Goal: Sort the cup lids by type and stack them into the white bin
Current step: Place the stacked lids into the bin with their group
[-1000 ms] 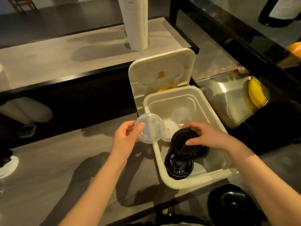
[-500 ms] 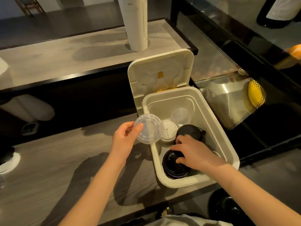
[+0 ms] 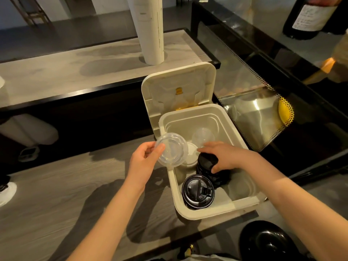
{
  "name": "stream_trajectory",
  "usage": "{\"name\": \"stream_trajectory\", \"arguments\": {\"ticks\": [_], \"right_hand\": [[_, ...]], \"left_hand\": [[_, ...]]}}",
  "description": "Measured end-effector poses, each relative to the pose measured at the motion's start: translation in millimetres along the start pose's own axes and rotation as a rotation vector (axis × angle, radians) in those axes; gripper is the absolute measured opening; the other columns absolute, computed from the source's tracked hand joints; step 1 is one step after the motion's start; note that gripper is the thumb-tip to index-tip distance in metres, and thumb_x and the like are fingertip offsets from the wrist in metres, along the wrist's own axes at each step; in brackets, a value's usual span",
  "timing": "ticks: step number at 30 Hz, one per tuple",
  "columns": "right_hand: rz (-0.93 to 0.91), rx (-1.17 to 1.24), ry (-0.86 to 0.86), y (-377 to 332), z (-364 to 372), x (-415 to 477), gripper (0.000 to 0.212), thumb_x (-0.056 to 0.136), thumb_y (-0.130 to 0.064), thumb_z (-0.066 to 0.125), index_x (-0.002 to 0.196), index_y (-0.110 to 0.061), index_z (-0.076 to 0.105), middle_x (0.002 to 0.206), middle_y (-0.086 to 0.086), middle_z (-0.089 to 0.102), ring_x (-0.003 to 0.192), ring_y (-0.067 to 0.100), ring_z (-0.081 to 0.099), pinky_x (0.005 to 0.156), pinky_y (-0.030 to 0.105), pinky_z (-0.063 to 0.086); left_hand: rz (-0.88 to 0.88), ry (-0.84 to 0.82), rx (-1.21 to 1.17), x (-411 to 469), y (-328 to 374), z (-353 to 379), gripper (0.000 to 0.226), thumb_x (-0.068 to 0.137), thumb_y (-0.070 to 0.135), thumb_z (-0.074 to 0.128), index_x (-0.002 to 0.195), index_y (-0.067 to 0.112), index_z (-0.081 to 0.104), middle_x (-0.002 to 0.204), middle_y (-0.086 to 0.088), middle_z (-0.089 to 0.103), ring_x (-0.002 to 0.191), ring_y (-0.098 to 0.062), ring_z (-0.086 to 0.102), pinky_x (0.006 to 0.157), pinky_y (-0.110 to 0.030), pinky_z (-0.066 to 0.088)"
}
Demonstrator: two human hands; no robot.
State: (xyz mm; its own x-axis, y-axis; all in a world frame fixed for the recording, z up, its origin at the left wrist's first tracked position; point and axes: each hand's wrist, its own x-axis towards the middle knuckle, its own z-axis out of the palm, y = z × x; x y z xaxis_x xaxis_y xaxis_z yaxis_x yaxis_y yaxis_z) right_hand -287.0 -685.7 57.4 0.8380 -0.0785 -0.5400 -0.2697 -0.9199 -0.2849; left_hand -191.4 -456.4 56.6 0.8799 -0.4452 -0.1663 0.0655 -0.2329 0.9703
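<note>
My left hand point(image 3: 145, 163) pinches a clear lid point(image 3: 171, 150) by its rim, over the left edge of the white bin point(image 3: 226, 209) on the bench point(image 3: 56, 194). My right hand point(image 3: 225, 157) is inside the bin, fingers and thumb curled round a black lid stack point(image 3: 206, 164). A second black stack point(image 3: 197, 191) sits nearer me.

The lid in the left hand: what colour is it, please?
The lid is clear, see-through plastic; head view.
</note>
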Motion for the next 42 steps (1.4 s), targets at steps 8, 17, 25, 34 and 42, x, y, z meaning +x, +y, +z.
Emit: {"name": "stream_trajectory", "arguments": {"ticks": [8,17,25,34,42], "right_hand": [[0.07,-0.079,0.153,2,12,-17,0.081,0.074,-0.045,0.074,0.142,-0.025,0.035,0.131,0.001,0.049,0.118,0.023,0.049,0.094,0.033,0.043],[-0.054,0.147,0.433,-5,-2,-27,0.065,0.089,-0.038,0.06,0.145,-0.026,0.031,0.147,-0.002,0.037,0.133,0.016,0.038,0.107,0.028,0.033],[-0.266,0.54,0.529,-27,-27,-15,0.093,0.065,-0.022,0.084,0.14,-0.038,0.031,0.135,-0.017,0.038,0.124,0.001,0.037,0.101,0.02,0.038],[0.134,0.467,0.565,-4,-37,21,0.083,0.075,-0.033,0.076,0.14,-0.023,0.024,0.127,0.006,0.047,0.114,0.024,0.048,0.08,0.027,0.036],[0.298,0.147,0.414,-2,-22,53,0.078,0.086,-0.03,0.059,0.149,-0.017,0.016,0.152,0.006,0.025,0.133,0.029,0.034,0.101,0.036,0.039]], "left_hand": [[0.009,-0.013,-0.012,0,-1,7,0.023,0.081,0.042,0.064,0.098,0.027,0.062,0.099,0.002,0.066,0.095,-0.016,0.061,0.081,-0.03,0.048],[0.004,0.024,0.1,12,15,17,0.029,0.081,0.046,0.064,0.101,0.024,0.062,0.101,0.001,0.063,0.094,-0.014,0.059,0.076,-0.027,0.048],[-0.071,-0.084,0.166,37,39,55,0.05,0.078,0.06,0.059,0.079,0.01,0.059,0.076,-0.003,0.061,0.069,-0.017,0.059,0.076,-0.041,0.054],[0.354,0.03,0.691,33,25,40,0.038,0.09,0.03,0.058,0.122,0.011,0.058,0.127,-0.001,0.055,0.123,-0.015,0.045,0.102,-0.027,0.034],[0.386,-0.175,0.899,32,-1,15,0.048,0.092,0.034,0.053,0.136,0.015,0.048,0.154,0.002,0.026,0.144,-0.011,0.013,0.114,-0.029,0.017]]}}
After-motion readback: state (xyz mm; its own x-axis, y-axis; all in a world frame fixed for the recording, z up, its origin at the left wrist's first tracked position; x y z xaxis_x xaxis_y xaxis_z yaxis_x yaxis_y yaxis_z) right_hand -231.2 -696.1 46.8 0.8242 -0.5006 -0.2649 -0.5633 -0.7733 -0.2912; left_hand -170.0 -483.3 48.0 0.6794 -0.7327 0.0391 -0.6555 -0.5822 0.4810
